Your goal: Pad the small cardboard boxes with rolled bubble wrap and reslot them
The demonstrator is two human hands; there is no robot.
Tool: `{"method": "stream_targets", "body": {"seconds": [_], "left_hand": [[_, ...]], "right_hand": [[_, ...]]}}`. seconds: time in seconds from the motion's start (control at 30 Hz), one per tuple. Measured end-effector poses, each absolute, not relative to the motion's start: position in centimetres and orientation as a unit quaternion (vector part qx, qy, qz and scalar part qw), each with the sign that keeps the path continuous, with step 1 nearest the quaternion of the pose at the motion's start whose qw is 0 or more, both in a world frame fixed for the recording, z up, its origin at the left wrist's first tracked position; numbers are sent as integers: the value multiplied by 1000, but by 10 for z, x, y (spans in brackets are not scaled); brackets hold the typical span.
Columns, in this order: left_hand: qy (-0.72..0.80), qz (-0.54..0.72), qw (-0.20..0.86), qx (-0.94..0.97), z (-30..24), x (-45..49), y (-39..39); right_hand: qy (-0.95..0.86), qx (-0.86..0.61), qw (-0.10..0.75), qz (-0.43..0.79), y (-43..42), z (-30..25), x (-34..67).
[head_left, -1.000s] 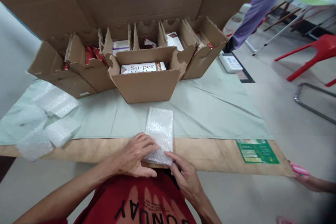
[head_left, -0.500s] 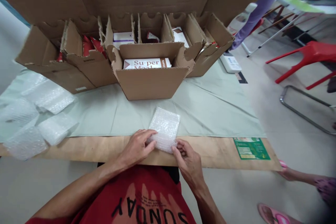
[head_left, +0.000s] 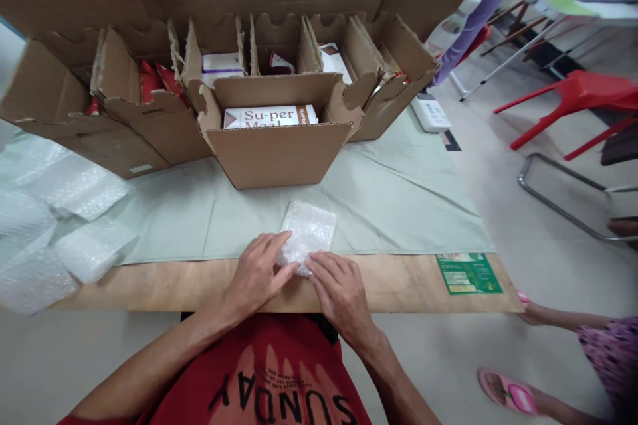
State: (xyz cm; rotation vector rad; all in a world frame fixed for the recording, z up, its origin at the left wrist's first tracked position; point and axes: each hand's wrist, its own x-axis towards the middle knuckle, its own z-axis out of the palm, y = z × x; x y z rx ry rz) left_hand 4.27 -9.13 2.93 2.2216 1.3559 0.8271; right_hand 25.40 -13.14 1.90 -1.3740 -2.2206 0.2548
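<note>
A small flat bubble wrap packet [head_left: 312, 222] lies at the table's front, partly on the cloth and partly on the bare wooden edge. My left hand [head_left: 259, 269] grips its lower left corner between thumb and fingers. Over the lower right part, my right hand [head_left: 339, 282] has its fingers bent on the wrap and its thumb below. The near edge looks crumpled under my fingers. Whatever may be inside the wrap cannot be made out. Just beyond stands a cardboard bin [head_left: 276, 156] with a white "Su-per Meal" box [head_left: 269, 116] in it.
Several more bubble wrap pieces [head_left: 94, 249] lie at the left. Behind stands a row of cardboard bins [head_left: 149, 129] with packets and boxes. A green printed card [head_left: 468, 273] is on the wooden edge [head_left: 399, 279]. To the right are a red stool [head_left: 573, 103] and another person's foot [head_left: 508, 393].
My right hand has moved left and up from the packet's right corner onto its lower part, its fingers now over the wrap. The near edge has become crumpled. The view has shifted slightly.
</note>
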Motion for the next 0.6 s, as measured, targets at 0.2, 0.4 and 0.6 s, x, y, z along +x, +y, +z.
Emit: {"method": "stream_targets", "body": {"seconds": [0.2,0.4,0.6], "left_hand": [[353,268,159,882,48,24,-101],[415,283,259,825,31,40,-74],[508,267,228,787,30,50,-52]], "right_hand": [[-803,-481,274,222,-119,34,266],[-771,-537,316,133,-120,28,271],[-827,-518,215,44,-107,19,268]]}}
